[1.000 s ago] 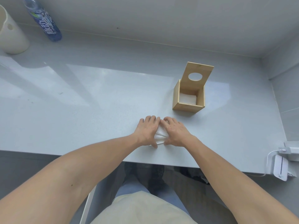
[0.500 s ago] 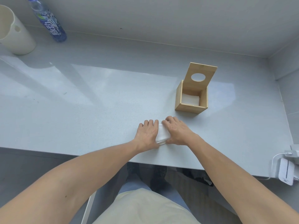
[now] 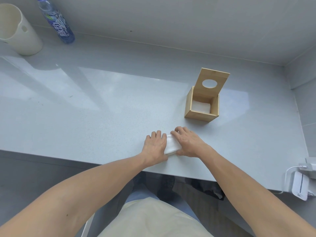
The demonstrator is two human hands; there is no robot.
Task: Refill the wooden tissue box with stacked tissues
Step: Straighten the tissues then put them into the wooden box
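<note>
Tissue stack (image 3: 172,144): small white stack, flat on the counter (image 3: 102,117) near its front edge, well short of the box.
Left hand (image 3: 156,145): palm down, pressed against the stack's left side, fingers together.
Right hand (image 3: 189,142): cupped against the stack's right side, fingers curled over the far corner. The stack is squeezed between the two hands; not lifted.
Wooden tissue box (image 3: 201,108): upright, beyond and to the right of the hands. Lid (image 3: 212,84) with round hole is swung open and stands up at the back. Something white lies on the box floor; cannot tell whether tissue or liner.
Step in hand: judged as squaring up and gripping the stack before transfer.
Next move calls for: firm, even side pressure so sheets do not fan, a lift clear of the counter, then lowering the stack square to the opening.
Surroundings: cream cup (image 3: 18,31) and water bottle (image 3: 58,23) at far left, well clear.
</note>
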